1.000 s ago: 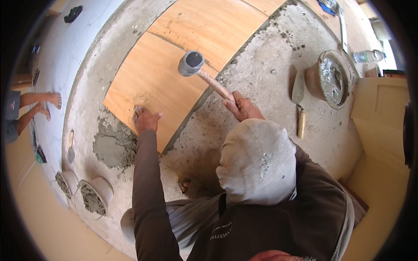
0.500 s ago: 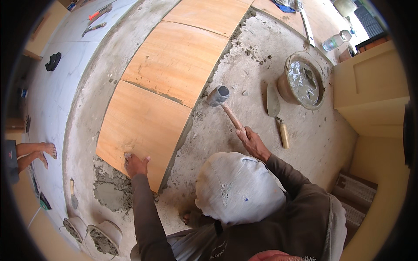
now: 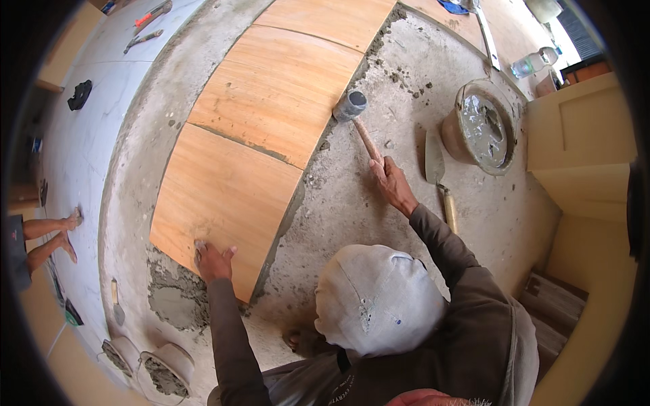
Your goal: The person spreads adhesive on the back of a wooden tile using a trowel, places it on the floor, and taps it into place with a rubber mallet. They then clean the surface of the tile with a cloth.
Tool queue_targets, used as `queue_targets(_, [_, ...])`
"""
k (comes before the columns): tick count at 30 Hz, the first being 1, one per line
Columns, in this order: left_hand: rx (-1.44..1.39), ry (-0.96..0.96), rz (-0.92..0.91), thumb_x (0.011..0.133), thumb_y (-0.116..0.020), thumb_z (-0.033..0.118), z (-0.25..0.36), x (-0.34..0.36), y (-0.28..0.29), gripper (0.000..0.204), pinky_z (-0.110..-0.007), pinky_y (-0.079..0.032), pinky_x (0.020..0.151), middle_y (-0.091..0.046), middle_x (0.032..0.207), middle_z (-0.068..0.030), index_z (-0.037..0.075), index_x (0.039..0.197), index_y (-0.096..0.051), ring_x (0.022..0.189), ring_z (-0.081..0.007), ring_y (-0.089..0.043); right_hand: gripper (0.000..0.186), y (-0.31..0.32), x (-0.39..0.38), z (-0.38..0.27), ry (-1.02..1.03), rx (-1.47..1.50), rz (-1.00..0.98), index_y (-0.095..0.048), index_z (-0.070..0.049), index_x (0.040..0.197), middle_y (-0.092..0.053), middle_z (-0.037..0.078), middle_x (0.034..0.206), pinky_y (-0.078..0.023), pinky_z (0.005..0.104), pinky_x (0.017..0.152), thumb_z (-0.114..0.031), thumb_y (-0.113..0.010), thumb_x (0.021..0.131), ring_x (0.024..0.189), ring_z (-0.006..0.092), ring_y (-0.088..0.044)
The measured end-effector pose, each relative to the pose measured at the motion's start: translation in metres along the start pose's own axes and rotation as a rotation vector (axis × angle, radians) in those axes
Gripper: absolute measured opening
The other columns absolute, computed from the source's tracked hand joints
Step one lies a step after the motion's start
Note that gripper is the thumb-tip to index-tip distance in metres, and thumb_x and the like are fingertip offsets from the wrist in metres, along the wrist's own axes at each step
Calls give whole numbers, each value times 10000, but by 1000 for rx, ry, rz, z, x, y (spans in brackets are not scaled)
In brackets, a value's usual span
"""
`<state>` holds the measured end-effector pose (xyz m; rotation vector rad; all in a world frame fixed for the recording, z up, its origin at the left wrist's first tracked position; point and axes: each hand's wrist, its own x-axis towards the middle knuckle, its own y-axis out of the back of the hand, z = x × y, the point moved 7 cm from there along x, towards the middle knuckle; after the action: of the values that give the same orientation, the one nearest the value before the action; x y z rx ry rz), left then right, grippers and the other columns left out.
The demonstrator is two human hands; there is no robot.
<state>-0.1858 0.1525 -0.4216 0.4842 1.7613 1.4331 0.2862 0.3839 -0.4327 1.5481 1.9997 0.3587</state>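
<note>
My left hand (image 3: 214, 261) rests on the nearest wood-grain tile (image 3: 230, 193), thumb spread and fingertips down on its surface near the lower-left edge. My right hand (image 3: 393, 181) grips the pale handle of a rubber mallet (image 3: 349, 106); its dark head is raised by the right edge of the middle tile (image 3: 274, 78). Grey mortar (image 3: 172, 301) lies exposed below the nearest tile. A trowel (image 3: 434, 164) with a wooden handle lies right of my right hand, beside a bucket of wet grey mix (image 3: 474, 139). A grey cap (image 3: 379, 298) covers part of the lower view.
Another person's bare legs (image 3: 51, 240) are at the left. Two mortar buckets (image 3: 162, 372) and a small trowel (image 3: 116, 301) are at lower left. Hand tools (image 3: 142, 40) lie on marble flooring. A straightedge (image 3: 489, 37) and plastic bottle (image 3: 531, 64) are upper right; yellow cabinetry (image 3: 579, 122) borders the right.
The mallet has moved right from over the nearest tile, then upward along the tiles' right edge in my right hand. My left hand stays on the tile. The view has shifted.
</note>
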Motion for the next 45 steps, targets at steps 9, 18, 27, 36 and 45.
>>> queue_targets(9, [64,-5,-21,866,-761,488,6,-4,9,837,-487,-302,1200,-391,1557,-292,-70,1423,-482,1443,-391,-403,514,4,6,0,-18,-9,0,-490,13,1021,-484,173,732,-427,430,644,-499,-503,1065,692,241,-485])
queue_targets(18, [92,-4,-63,877,-750,480,6,-2,8,841,-498,-293,1206,-377,1566,-292,-96,1423,-472,1445,-398,-397,514,9,12,24,-113,105,-6,-490,-27,978,-464,48,721,-414,364,608,-535,-511,1055,669,162,-454])
queue_targets(27, [54,-26,-22,862,-768,442,6,-5,12,852,-509,-278,1214,-378,1562,-299,-107,1435,-455,1457,-411,-376,429,13,-4,32,-248,391,65,-504,-107,961,-421,-71,730,-367,223,538,-525,-556,1043,611,33,-400])
queue_targets(36, [109,-2,-47,847,-765,472,10,-2,9,876,-504,-278,1218,-369,1570,-292,-91,1440,-451,1451,-405,-385,568,43,50,-8,-97,137,52,-577,-46,1067,-450,-36,689,-384,241,502,-609,-512,1029,554,53,-423])
queue_targets(45, [65,-20,3,833,-769,492,7,-8,12,862,-523,-276,1213,-384,1561,-296,-85,1409,-490,1448,-408,-389,471,14,4,5,-115,144,-31,-538,-43,1157,-479,-5,689,-410,284,517,-502,-541,1053,566,82,-459])
